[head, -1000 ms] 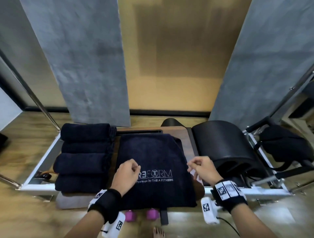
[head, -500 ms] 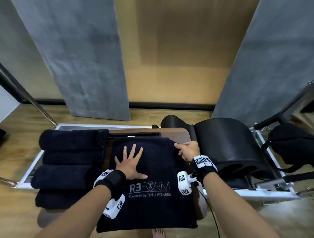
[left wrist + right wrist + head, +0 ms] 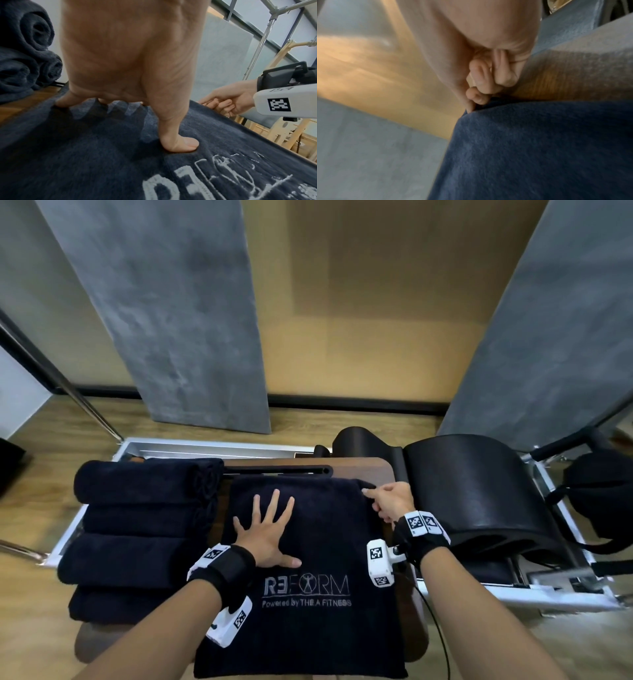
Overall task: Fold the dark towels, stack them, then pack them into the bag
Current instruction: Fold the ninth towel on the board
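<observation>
At nine o'clock of the scene we see the rolled towels [image 3: 137, 529] — four dark, plush cylinders lying side by side in a stack along the left of the wooden board [image 3: 373, 470], their spiral ends plain in the left wrist view. Just to their right lies the flat towel [image 3: 318, 628], a dark navy terry rectangle spread over the board with its near edge hanging off toward six o'clock. It carries pale stitched lettering: "REFORM", with a reversed E and a small figure inside the O, and beneath it "Powered by THE A FITNESS".

Our left hand [image 3: 265, 537] rests flat on this towel above the lettering, fingers straight and fanned toward twelve o'clock, thumb [image 3: 178, 145] pressed into the nap. Its wrist wears a black strap with a white block printed in square black-and-white markers.

Further right, our right hand [image 3: 390, 501] sits at the towel's far right corner, around one o'clock from the left hand. Its fingers are curled and pinch the towel's edge — the right wrist view shows cloth caught between thumb and fingertips [image 3: 477, 98]. It wears the same strap and marker block.

At three o'clock stands a smooth black padded barrel [image 3: 479, 494], rounded and matte, within a white metal frame [image 3: 548, 594]. Beyond it, at the far right edge, hangs a soft dark bag [image 3: 603, 498].
</observation>
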Tool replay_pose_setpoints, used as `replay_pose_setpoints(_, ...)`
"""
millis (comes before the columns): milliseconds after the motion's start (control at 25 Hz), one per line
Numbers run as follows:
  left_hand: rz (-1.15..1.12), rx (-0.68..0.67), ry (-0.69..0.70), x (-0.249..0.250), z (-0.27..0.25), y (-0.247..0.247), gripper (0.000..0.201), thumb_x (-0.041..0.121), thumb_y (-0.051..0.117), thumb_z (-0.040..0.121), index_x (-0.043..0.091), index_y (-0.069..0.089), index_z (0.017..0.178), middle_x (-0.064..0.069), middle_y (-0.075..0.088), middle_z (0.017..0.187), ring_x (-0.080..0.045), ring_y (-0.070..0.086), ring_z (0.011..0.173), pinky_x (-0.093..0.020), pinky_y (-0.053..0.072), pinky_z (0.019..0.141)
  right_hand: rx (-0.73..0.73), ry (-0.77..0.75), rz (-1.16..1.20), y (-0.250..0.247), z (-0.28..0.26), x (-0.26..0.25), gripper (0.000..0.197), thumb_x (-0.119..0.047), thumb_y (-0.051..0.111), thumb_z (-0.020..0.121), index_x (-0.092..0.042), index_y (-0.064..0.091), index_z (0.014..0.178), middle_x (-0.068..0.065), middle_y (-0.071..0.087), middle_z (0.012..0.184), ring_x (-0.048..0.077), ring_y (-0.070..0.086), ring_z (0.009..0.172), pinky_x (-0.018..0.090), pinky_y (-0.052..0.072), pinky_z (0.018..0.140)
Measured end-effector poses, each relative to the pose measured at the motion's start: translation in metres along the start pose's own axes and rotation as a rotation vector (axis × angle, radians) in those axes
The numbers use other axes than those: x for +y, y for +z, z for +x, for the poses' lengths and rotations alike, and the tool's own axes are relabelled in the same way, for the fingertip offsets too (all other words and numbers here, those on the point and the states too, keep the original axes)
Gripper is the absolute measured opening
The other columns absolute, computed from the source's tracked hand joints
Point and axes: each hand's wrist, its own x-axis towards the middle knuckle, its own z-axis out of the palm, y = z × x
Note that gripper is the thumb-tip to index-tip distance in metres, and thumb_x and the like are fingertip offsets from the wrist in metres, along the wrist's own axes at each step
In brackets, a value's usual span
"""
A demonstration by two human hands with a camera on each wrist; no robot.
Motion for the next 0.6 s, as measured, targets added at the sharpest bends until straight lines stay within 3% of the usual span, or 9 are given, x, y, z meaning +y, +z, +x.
replay_pose_setpoints(200, -0.004, 0.013, 0.018, -0.002, -0.001, 0.002, 0.132, 0.062, 0.078, 0.085, 0.043, -0.028, 0.160, 0.009, -0.054, 0.157, -0.034, -0.048, 0.146, -0.078, -0.009, 0.118, 0.320, -0.032, 0.183, -0.012, 0.001, -0.003, 0.018, -0.022, 0.070, 0.097, -0.007, 0.070, 0.087, 0.014, 0.067, 0.062, 0.022, 0.054, 0.046, 0.031, 0.044, 0.048)
replay_pose_setpoints(360, -0.025, 0.149, 0.053, -0.006, -0.011, 0.013, 0.124, 0.066, 0.072, 0.087, 0.036, -0.020, 0.164, 0.004, -0.045, 0.164, -0.030, -0.042, 0.151, -0.072, -0.007, 0.122, 0.135, -0.158, 0.128, -0.013, -0.028, 0.010, 0.010, -0.010, 0.064, 0.097, -0.005, 0.071, 0.092, 0.013, 0.066, 0.061, 0.022, 0.050, 0.043, 0.029, 0.040, 0.044)
replay_pose_setpoints(480, 0.013, 0.369, 0.122, -0.011, -0.031, 0.040, 0.092, 0.064, 0.052, 0.102, 0.027, 0.002, 0.170, 0.002, -0.025, 0.174, -0.024, -0.029, 0.159, -0.063, 0.003, 0.128, -0.056, -0.293, 0.016, -0.012, -0.068, 0.040, 0.005, -0.003, 0.065, 0.097, -0.004, 0.069, 0.095, 0.016, 0.070, 0.068, 0.023, 0.056, 0.043, 0.027, 0.040, 0.038)
replay_pose_setpoints(600, 0.011, 0.526, 0.172, -0.018, -0.056, 0.076, 0.061, 0.051, 0.037, 0.112, 0.022, 0.029, 0.165, 0.000, 0.007, 0.176, -0.019, -0.006, 0.164, -0.051, 0.011, 0.131, -0.112, -0.424, -0.094, -0.010, -0.110, 0.077, 0.011, 0.006, 0.069, 0.092, -0.002, 0.074, 0.098, 0.013, 0.073, 0.080, 0.021, 0.067, 0.062, 0.028, 0.054, 0.050)
